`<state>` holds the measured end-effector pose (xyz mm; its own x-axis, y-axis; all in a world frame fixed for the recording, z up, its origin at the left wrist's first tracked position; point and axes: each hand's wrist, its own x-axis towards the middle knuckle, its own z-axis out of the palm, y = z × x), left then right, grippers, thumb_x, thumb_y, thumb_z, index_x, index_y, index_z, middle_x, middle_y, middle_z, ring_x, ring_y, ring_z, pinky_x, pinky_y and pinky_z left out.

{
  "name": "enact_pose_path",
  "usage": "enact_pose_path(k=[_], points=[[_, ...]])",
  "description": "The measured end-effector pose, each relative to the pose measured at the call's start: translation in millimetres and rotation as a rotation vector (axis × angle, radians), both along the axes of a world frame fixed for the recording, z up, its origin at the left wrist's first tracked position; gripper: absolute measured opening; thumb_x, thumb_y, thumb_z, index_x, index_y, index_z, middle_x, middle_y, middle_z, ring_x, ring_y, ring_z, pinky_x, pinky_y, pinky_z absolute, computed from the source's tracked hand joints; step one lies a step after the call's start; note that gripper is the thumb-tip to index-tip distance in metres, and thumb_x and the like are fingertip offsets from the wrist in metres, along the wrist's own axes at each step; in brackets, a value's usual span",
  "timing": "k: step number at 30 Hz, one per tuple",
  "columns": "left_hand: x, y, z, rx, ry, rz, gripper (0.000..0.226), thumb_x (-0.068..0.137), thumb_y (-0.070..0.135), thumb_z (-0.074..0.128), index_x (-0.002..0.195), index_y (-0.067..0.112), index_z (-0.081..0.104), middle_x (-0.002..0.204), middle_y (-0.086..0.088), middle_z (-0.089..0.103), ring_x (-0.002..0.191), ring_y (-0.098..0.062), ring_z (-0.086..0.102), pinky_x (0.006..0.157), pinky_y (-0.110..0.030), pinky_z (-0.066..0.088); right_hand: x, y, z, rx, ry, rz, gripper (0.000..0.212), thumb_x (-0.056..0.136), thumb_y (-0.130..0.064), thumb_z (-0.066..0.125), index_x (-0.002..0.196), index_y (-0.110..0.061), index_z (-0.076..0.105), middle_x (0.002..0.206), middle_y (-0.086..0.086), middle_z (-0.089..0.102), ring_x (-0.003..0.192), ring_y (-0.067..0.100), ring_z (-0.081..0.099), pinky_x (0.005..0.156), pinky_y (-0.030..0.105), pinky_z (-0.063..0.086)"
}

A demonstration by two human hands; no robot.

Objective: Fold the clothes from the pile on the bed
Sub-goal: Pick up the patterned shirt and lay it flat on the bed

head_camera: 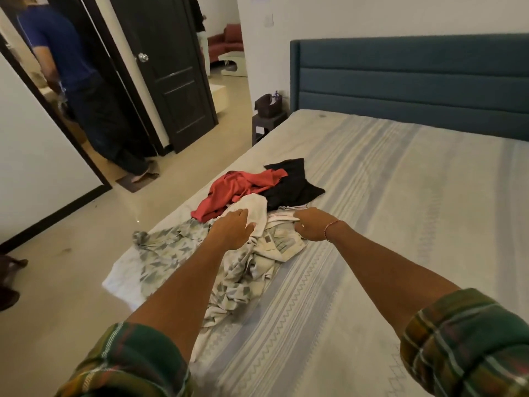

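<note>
A pile of clothes lies near the left edge of the bed (pixel 400 224). At its back are a red garment (pixel 237 187) and a black garment (pixel 294 181). A cream garment (pixel 256 210) lies in the middle. A crumpled pale patterned garment (pixel 240 270) spreads toward me. My left hand (pixel 232 230) reaches onto the cream garment, its fingers curled on the cloth. My right hand (pixel 310 224) grips the pale cloth at the pile's right side; its fingertips are hidden in the folds.
The striped mattress stretches to a teal headboard (pixel 400 75). A dark side table (pixel 267 124) with a basket stands by the bed's far left corner. A person (pixel 74 81) stands in the doorway at left, beside an open dark door (pixel 171 67). Tiled floor lies left of the bed.
</note>
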<state>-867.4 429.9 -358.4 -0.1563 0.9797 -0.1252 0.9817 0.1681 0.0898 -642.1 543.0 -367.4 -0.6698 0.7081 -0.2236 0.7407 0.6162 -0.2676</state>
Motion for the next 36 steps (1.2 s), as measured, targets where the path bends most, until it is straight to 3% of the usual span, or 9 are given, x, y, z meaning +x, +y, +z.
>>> enact_pose_path(k=[6,11,18,21,26,30,32,34,36], points=[[-42,4,-52,-0.104,-0.044,-0.03,0.041,0.105,0.04,0.041,0.124,0.006,0.052,0.13,-0.014,0.059,0.117,-0.034,0.056,0.09,-0.044,0.048,-37,-11,-51,-0.119,-0.109,-0.006,0.037,0.102,-0.029,0.046,0.12,-0.002,0.063,0.127,0.019,0.061,0.117,0.035,0.056,0.091,0.039,0.045],[-70,1,-110,-0.276,-0.08,-0.041,0.048,0.105,0.038,0.042,0.142,0.007,0.047,0.144,-0.014,0.053,0.131,-0.031,0.05,0.104,-0.042,0.043,-67,-33,-112,-0.33,-0.151,-0.04,0.03,0.103,-0.026,0.047,0.084,-0.008,0.061,0.116,0.022,0.064,0.111,0.037,0.06,0.079,0.034,0.042],[-102,-23,-196,-0.489,-0.103,-0.052,0.047,0.105,0.037,0.045,0.143,0.01,0.045,0.142,-0.013,0.052,0.13,-0.03,0.05,0.103,-0.042,0.044,-113,-65,-210,-0.603,-0.099,-0.187,0.038,0.103,-0.033,0.048,0.118,-0.003,0.067,0.132,0.018,0.059,0.12,0.035,0.054,0.094,0.036,0.044],[-113,-30,-221,-0.515,-0.131,-0.022,0.043,0.105,0.034,0.046,0.14,0.009,0.047,0.139,-0.011,0.055,0.127,-0.029,0.053,0.101,-0.041,0.046,-135,-76,-254,-0.702,-0.056,-0.297,0.053,0.102,-0.04,0.049,0.145,-0.01,0.049,0.152,0.014,0.044,0.138,0.032,0.043,0.111,0.037,0.036],[-122,-32,-241,-0.503,-0.174,0.008,0.035,0.103,0.03,0.049,0.13,0.008,0.052,0.132,-0.011,0.059,0.122,-0.029,0.056,0.095,-0.039,0.046,-172,-92,-293,-0.8,0.16,-0.458,0.07,0.095,-0.039,0.066,0.15,-0.007,0.037,0.147,0.013,0.049,0.131,0.033,0.05,0.096,0.033,0.043],[-132,-26,-248,-0.518,-0.223,0.06,0.034,0.101,0.025,0.05,0.128,0.005,0.052,0.13,-0.015,0.059,0.119,-0.032,0.057,0.094,-0.04,0.048,-190,-95,-303,-0.73,0.203,-0.453,0.029,0.097,-0.029,0.061,0.105,-0.003,0.069,0.104,0.014,0.069,0.098,0.03,0.065,0.075,0.032,0.046],[-135,-23,-246,-0.512,-0.26,0.103,0.032,0.102,0.023,0.049,0.126,0.003,0.051,0.129,-0.017,0.06,0.116,-0.033,0.058,0.093,-0.04,0.048,-192,-92,-297,-0.751,0.295,-0.49,0.034,0.1,-0.026,0.056,0.068,-0.013,0.057,0.071,0.005,0.058,0.068,0.018,0.056,0.061,0.032,0.037],[-137,-19,-243,-0.493,-0.334,0.166,0.036,0.1,0.026,0.054,0.129,0.004,0.052,0.131,-0.015,0.06,0.118,-0.032,0.058,0.093,-0.036,0.046,-191,-85,-286,-0.814,0.425,-0.549,0.038,0.101,-0.025,0.053,0.065,-0.016,0.042,0.065,0.0,0.045,0.062,0.012,0.043,0.059,0.031,0.033],[-134,-12,-231,-0.476,-0.474,0.236,0.049,0.089,0.034,0.07,0.129,0.011,0.056,0.128,-0.008,0.061,0.113,-0.024,0.059,0.089,-0.028,0.044,-191,-76,-270,-0.918,0.601,-0.628,0.031,0.1,-0.025,0.05,0.074,-0.008,0.05,0.073,0.009,0.053,0.073,0.016,0.051,0.07,0.036,0.046]])
